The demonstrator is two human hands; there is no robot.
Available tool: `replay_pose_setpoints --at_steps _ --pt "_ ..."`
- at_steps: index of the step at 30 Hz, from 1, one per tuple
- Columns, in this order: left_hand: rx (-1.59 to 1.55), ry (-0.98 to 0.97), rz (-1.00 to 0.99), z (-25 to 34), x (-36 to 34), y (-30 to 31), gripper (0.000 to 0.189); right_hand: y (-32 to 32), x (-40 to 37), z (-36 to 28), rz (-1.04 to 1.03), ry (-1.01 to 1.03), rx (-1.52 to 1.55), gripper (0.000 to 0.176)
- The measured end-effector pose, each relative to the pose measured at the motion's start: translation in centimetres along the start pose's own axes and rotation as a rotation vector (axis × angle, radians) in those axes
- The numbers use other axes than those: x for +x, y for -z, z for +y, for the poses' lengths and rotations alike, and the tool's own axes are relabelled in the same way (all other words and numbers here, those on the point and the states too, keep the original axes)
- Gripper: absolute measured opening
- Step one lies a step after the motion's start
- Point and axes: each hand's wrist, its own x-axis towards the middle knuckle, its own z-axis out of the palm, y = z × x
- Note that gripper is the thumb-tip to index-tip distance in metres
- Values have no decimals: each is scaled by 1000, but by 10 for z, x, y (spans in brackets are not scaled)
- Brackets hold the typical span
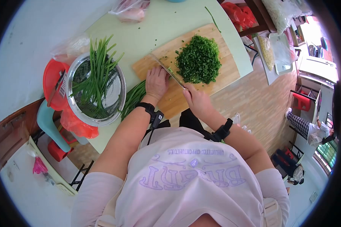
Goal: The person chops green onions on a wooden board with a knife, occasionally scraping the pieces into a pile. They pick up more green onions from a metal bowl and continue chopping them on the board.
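Observation:
My left hand point(157, 81) lies on the wooden cutting board point(174, 104) with its fingers curled over a bunch of long green chives point(134, 97). The uncut stalks trail from under it toward the steel colander. My right hand point(197, 100) is closed around the handle of a kitchen knife point(167, 70). The blade slants across the board, close beside my left fingertips. Beyond the blade sits a large heap of chopped chives point(199, 59), with small bits scattered around it.
A steel colander point(122, 85) holding more whole chives point(98, 72) stands at the left, beside a red plastic basin point(51, 81). A plastic bag of pinkish food point(134, 13) rests at the table's point(113, 30) far edge. A person point(310, 128) is at the far right.

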Motion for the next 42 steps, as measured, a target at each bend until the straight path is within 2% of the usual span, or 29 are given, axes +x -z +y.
replay_pose_setpoints --at_steps 6,16,23,25,28,34,38,42 --pt "-17 2 40 0 1 -1 21 -12 -4 -3 34 -22 -17 31" --pt "1 1 -23 -1 2 -3 20 -22 4 -6 33 -77 3 34" --pt "-14 -25 -9 -2 1 -5 17 -35 37 -4 26 -97 33 36" --pt "9 -23 5 0 1 -5 16 -36 57 -6 54 -20 140 37" --pt "19 -33 31 -1 2 -6 14 -35 61 -8 79 -36 163 36" --pt "-20 -22 42 2 1 -5 12 -21 45 13 107 -114 332 36" --pt "-24 14 37 2 0 -5 14 -14 33 18 118 -131 269 36" --pt "-23 4 41 1 -1 -8 15 -2 11 1 48 -56 167 33"
